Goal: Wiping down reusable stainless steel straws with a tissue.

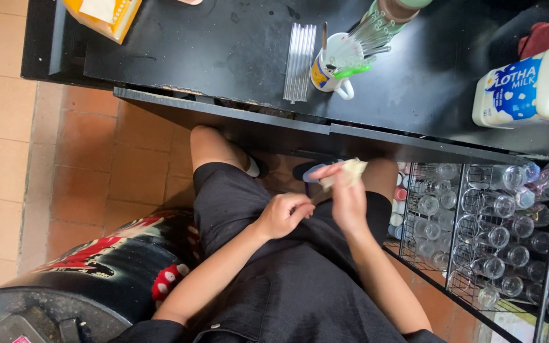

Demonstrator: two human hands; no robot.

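I look down at my lap, in black shorts and a black shirt. My right hand (346, 197) is raised over my right thigh and pinches a small crumpled cream-coloured piece (351, 170), paper or cloth, between its fingertips. My left hand (282, 215) is curled into a loose fist just to its left, over my lap; whether it holds anything I cannot tell. The two hands are close together, almost touching.
A black counter (236, 51) runs ahead, with a white mug of straws and utensils (333, 68), a clear strip bundle (300, 60), a yellow packet (104, 16) and a white milk jug (532, 86). A wire rack of glasses (497, 235) stands right. A black painted drum (96, 267) sits left.
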